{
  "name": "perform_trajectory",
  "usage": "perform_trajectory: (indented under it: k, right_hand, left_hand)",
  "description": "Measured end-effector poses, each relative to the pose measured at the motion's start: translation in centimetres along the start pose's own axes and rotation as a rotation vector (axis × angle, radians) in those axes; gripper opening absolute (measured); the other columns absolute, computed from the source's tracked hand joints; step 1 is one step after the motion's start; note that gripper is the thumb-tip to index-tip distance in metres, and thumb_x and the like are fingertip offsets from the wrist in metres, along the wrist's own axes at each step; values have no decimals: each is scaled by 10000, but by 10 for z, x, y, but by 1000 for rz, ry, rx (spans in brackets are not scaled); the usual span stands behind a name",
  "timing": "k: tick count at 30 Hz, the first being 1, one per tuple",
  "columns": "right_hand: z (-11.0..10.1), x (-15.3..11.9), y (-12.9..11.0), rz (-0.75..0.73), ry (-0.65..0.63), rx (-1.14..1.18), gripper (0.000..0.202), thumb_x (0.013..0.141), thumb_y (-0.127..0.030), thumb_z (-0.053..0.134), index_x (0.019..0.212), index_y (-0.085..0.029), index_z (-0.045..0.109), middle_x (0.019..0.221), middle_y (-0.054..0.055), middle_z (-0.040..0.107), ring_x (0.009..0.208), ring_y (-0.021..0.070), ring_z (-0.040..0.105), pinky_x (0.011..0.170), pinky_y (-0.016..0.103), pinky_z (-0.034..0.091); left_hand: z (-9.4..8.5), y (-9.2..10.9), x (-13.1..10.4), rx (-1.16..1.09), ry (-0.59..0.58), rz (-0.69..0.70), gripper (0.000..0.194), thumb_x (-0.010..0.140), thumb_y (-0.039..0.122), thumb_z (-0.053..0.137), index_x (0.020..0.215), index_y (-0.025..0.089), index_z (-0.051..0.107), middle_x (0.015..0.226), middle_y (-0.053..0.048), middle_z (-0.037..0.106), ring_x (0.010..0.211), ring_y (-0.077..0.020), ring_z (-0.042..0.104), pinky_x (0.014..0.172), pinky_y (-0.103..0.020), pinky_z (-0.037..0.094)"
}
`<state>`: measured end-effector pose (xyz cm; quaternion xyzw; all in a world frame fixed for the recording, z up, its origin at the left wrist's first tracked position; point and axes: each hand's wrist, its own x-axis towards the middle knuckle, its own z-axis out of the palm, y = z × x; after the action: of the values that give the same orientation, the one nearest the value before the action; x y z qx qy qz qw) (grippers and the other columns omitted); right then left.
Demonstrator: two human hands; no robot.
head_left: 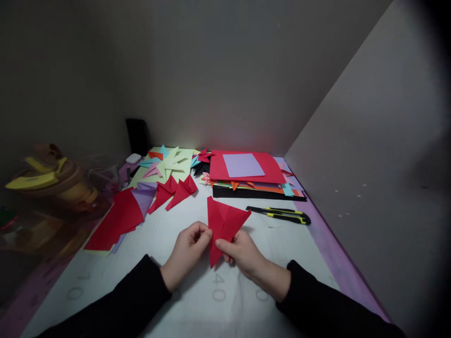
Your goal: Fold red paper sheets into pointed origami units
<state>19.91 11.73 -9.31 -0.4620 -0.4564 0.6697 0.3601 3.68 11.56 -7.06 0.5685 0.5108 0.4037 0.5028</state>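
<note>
A folded red paper [225,220], roughly a kite or triangle in outline with a crease down its middle, is held up above the mat. My left hand [190,246] pinches its left edge between thumb and fingers. On its lower right side, my right hand [243,251] grips it with the thumb in front and the fingers behind. Two folded red paper pieces [182,191] lie just beyond, to the left. Near my right hand rests a black and yellow utility knife [282,214].
Red and purple sheets [121,220] lie at the left. Folded paper shapes [169,159] are heaped on pale green paper at the back. A paper stack [246,180] stands back right, against the wall. A brown and yellow cup [56,180] is far left, beside a black phone [137,136].
</note>
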Motion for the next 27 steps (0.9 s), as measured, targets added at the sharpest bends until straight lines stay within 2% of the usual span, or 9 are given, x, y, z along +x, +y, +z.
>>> perform_trajectory:
  k: [4, 8, 13, 16, 27]
  right_hand:
    - [-1, 0, 0, 1, -23, -2, 287, 734, -335, 660, 548, -144, 556, 397, -44, 489, 340, 52, 375, 358, 182, 254]
    - [-1, 1, 1, 2, -6, 6, 290, 736, -348, 666, 558, -142, 565, 394, -45, 486, 337, 53, 371, 353, 181, 243]
    - [-1, 0, 1, 12, -5, 13, 302, 732, -365, 664, 549, -150, 559, 392, -48, 478, 336, 52, 361, 354, 183, 233]
    - [-1, 0, 2, 9, 5, 20, 316, 722, -381, 675, 541, -153, 552, 395, -45, 483, 342, 53, 367, 360, 185, 237]
    - [0, 2, -2, -23, 85, 153, 317, 690, -399, 701, 567, -159, 535, 393, -59, 459, 350, 51, 340, 365, 192, 201]
  left_hand:
    - [-1, 0, 1, 22, 32, 21, 255, 846, 349, 510, 660, 176, 482, 614, 37, 455, 591, -115, 400, 562, -226, 349]
    - [-1, 1, 1, -9, 42, -15, 256, 841, 372, 511, 681, 172, 506, 633, 26, 485, 608, -123, 427, 582, -232, 368]
    - [-3, 3, 1, 32, -55, -18, 311, 833, 390, 501, 608, 181, 452, 588, 43, 430, 565, -112, 385, 548, -223, 331]
    - [-2, 3, 0, 49, -66, -7, 323, 838, 382, 487, 591, 191, 404, 575, 54, 386, 553, -107, 352, 532, -219, 305]
    - [2, 3, -2, 78, -162, -25, 256, 816, 327, 476, 609, 176, 476, 570, 40, 445, 553, -109, 386, 538, -219, 318]
